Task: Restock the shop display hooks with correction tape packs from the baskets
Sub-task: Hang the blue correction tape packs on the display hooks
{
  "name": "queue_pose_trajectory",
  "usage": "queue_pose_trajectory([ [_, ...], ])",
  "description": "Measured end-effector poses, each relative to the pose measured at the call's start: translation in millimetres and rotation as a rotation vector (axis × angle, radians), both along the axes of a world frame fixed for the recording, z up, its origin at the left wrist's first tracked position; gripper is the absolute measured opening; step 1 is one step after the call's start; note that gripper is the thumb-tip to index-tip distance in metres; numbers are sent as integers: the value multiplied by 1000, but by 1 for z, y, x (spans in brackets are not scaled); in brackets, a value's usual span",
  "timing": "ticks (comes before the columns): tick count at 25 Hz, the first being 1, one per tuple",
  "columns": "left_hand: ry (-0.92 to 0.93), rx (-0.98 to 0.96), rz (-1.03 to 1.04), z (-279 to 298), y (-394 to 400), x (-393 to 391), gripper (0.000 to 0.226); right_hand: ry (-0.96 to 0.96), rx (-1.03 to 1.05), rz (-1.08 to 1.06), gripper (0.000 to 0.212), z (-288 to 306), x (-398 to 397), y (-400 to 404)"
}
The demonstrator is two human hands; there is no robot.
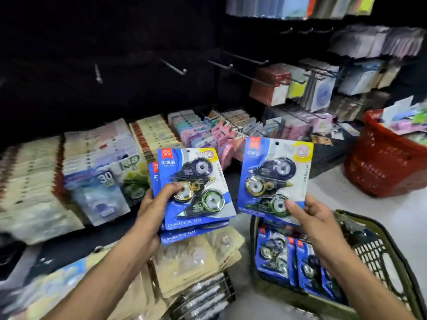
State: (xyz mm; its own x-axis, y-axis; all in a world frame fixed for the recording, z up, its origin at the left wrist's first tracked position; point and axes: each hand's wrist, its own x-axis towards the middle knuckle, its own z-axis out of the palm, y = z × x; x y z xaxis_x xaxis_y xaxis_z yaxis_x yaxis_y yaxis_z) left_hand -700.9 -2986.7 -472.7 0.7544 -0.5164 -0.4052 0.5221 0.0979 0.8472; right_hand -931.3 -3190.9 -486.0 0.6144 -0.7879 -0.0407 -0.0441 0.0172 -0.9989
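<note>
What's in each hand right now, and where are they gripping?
Left hand holds a stack of correction tape packs by its lower-left edge; right hand pinches one pack at its lower-right corner.

Bare hooks (173,67) jutted from the dark back panel (115,42) with open air around them. Below, packed rows of hanging packs (150,132) crowded the lower rails. To the right, a red basket (383,167) and a green basket (379,250) blocked the floor (323,188).

A dark display wall (104,38) is seen fitted with bare metal pegs (173,66), while packaged stationery (307,86) is hung in blurred rows to the right. A pale floor (392,218) is lit below; the upper wall is left in shadow.
</note>
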Motion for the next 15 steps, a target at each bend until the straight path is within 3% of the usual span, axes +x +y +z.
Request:
queue_pose_trajectory([
  [5,-93,11,228,40,136,47,49,-84,-77,262,24,55,94,83],
  [7,-101,-4,318,53,194,59,63,-94,-90,369,48,75,131,125],
  [11,-143,-1,477,72,284,69,78,-173,-82,553,54,100,187,192],
  [15,-152,-36,621,94,374,73,72,-159,-113,724,25,122,245,274],
])
